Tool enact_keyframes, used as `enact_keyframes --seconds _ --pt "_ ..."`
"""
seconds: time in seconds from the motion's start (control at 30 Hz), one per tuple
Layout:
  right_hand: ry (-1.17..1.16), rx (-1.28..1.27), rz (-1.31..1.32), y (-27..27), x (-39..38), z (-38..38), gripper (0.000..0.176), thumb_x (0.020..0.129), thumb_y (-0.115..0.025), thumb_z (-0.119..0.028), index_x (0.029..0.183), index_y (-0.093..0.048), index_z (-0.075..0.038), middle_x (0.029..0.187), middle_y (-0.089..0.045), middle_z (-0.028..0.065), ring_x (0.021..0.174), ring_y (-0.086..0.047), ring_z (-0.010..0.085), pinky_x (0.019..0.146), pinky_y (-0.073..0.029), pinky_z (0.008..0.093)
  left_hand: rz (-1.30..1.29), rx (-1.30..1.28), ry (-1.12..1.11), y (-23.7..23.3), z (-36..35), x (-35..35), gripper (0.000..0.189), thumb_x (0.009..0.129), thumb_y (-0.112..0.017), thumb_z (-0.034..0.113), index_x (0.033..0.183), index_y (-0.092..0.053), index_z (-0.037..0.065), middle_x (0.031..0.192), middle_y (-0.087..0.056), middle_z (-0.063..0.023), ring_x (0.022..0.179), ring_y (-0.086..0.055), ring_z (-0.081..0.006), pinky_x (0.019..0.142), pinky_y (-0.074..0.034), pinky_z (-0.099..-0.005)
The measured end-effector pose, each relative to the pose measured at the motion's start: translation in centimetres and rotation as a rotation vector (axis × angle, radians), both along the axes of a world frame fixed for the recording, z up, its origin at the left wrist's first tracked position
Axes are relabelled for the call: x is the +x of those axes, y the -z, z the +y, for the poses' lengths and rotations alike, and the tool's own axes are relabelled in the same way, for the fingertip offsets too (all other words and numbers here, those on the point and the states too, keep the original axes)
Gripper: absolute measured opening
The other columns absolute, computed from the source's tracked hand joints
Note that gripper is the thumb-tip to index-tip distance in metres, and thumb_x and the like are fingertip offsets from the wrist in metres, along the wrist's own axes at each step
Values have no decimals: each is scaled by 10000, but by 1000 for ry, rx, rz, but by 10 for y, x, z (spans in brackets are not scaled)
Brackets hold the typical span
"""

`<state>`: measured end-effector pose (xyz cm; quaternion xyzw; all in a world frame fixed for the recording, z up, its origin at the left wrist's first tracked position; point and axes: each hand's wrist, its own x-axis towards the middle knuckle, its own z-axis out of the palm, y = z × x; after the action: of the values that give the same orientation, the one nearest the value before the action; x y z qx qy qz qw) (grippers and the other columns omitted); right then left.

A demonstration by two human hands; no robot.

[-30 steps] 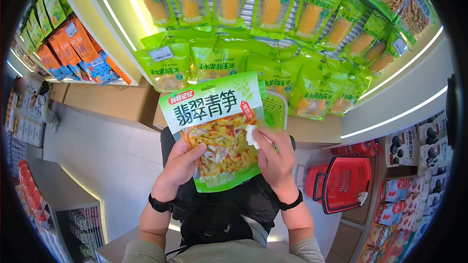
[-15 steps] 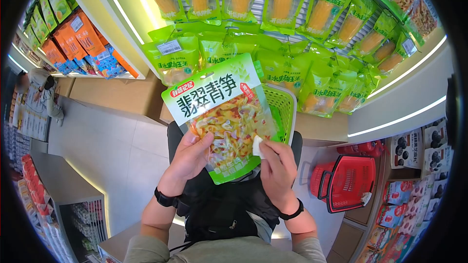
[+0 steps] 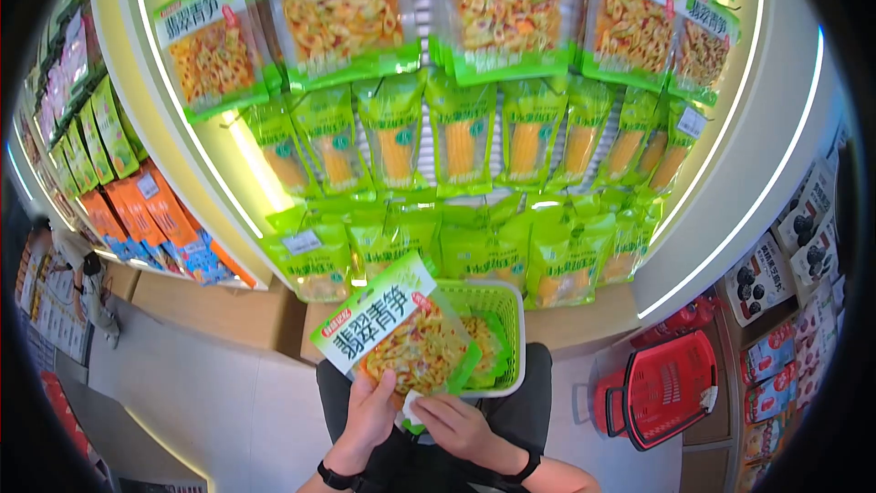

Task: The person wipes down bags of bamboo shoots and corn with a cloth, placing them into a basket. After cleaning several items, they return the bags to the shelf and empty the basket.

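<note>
Your left hand [image 3: 370, 417] grips the snack packet [image 3: 398, 333] by its lower edge, while your right hand [image 3: 458, 425] pinches a white cloth [image 3: 412, 404] against it.

Bright shelf-strip glare, fisheye-warped edges, corners perhaps slightly soft.
</note>
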<state>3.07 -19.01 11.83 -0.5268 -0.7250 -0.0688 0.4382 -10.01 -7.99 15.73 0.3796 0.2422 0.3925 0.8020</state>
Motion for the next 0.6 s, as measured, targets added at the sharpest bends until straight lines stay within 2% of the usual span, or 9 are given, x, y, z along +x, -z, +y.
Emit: enact_keyframes --seconds 0.03,0.13,0.17,0.27,0.3,0.37,0.47,0.53,0.6 --pt "0 15 33 -4 1 3 394 755 -668 -21 1141 -688 52 1129 -660 133 998 -674 313 832 -587 380 12 5 3 0 1 -1 574 1053 -492 44 1576 -260 90 1569 -404 -118 1437 -420 -271 1176 -373 -472" --pt "82 39 66 -19 12 8 358 771 -703 36 1130 -704 41 1108 -673 120 937 -685 276 793 -590 350 -11 21 12 -7 2 0 529 1057 -491 42 1549 -298 68 1533 -441 -127 1404 -456 -263 1157 -397 -460" --pt "128 52 106 -14 17 11 339 778 -702 50 1116 -712 25 1069 -676 116 922 -679 300 790 -581 375 -32 3 8 -8 2 0 483 1062 -493 42 1521 -343 41 1498 -478 -134 1370 -496 -256 1137 -422 -441" --pt "292 24 216 13 55 17 325 779 -678 18 1102 -710 20 1083 -668 138 954 -669 325 809 -571 406 44 68 63 16 17 -7 484 1061 -497 45 1521 -346 49 1504 -473 -130 1371 -495 -253 1131 -429 -437" --pt "306 45 212 30 70 19 325 779 -678 18 1102 -710 20 1083 -668 138 954 -669 325 809 -571 406 -8 72 59 1 17 -3 493 1059 -507 49 1525 -345 54 1498 -483 -121 1365 -500 -251 1129 -427 -441" --pt "535 -78 303 72 96 21 260 802 -690 22 1056 -733 -14 1038 -674 151 926 -663 343 799 -554 432 -24 128 87 -32 17 7 498 1058 -513 55 1526 -344 58 1495 -488 -118 1359 -505 -250 1129 -425 -440" --pt "494 -95 295 125 105 15 228 807 -698 4 1027 -748 -30 1017 -683 155 936 -669 348 814 -553 436 -37 242 138 -66 29 37 514 1044 -551 57 1517 -354 36 1485 -503 -110 1341 -515 -230 1127 -413 -417" --pt "498 -80 289 136 98 15 178 816 -691 3 983 -748 -22 981 -682 131 923 -670 334 807 -555 422 -45 500 148 -93 36 69 504 1024 -593 49 1485 -396 -3 1437 -547 -111 1304 -533 -199 1106 -421 -383" --pt "472 -59 347 147 98 20 189 803 -692 15 981 -741 -23 981 -684 134 921 -670 334 810 -564 415 -79 606 158 -130 36 110 455 1004 -634 47 1424 -479 -36 1370 -600 -111 1261 -551 -165 1087 -427 -353"
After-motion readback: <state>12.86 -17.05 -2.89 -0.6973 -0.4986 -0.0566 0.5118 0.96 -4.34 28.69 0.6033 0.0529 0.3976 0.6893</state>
